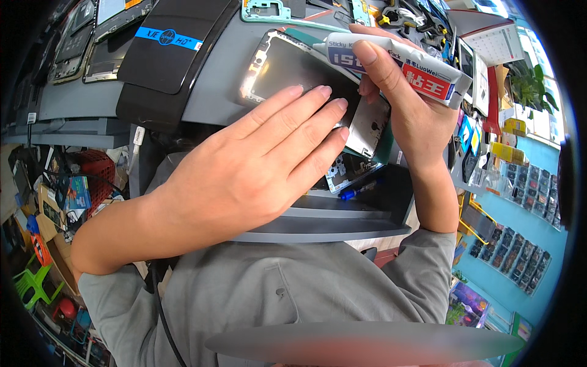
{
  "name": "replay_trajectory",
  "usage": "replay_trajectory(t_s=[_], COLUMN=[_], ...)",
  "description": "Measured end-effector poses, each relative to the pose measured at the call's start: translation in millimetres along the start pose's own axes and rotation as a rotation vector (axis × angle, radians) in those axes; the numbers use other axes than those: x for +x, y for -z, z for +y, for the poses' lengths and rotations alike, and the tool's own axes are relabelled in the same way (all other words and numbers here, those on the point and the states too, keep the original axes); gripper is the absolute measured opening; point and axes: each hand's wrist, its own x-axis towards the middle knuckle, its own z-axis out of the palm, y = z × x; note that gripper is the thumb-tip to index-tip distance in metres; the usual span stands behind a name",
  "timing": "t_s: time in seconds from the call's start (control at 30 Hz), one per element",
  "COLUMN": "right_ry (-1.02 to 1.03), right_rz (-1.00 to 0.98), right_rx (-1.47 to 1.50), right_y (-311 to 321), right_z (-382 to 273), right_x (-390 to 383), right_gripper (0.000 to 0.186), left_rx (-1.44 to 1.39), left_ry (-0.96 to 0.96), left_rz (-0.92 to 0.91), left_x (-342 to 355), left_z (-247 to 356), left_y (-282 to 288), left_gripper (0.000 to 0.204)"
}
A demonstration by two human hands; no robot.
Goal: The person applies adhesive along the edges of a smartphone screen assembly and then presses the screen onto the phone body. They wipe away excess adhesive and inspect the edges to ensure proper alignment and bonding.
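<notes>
A white glue tube (391, 56) with a red and blue label is in my right hand (408, 104), thumb along its near side and fingers behind it. Its nozzle end points left above a dark phone frame (287, 65) with a shiny silver edge. My left hand (254, 147) is stretched flat, fingers together and pointing right, over the frame's near side. Whether its fingertips press on the frame or hover just above, I cannot tell. Part of a green mat (385, 142) shows beneath the frame. My left hand hides the frame's near left part.
An open drawer (330, 229) below the worktop holds a blue pen (358, 192) and a metal phone part (345, 171). A black folded case (177, 46) with a blue band lies to the left, beside several phone parts (119, 52). Tools (406, 18) crowd the far right.
</notes>
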Motion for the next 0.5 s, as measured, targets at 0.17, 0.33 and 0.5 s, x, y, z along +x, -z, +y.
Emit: replay_trajectory(t_s=[0.17, 0.33, 0.5], right_ry=[-0.022, -0.027, -0.037], right_rz=[0.020, 0.015, 0.019], right_rx=[-0.020, -0.014, 0.029], right_y=[3, 8, 12], right_z=[2, 5, 9], right_x=[-3, -6, -9], right_gripper=[0.030, 0.030, 0.030], left_rx=[-0.053, -0.056, -0.063], left_ry=[0.014, 0.017, 0.018], left_rz=[-0.039, -0.060, -0.075], left_x=[1, 3, 3], left_z=[0, 1, 1], left_y=[4, 7, 7], left_gripper=[0.077, 0.080, 0.080])
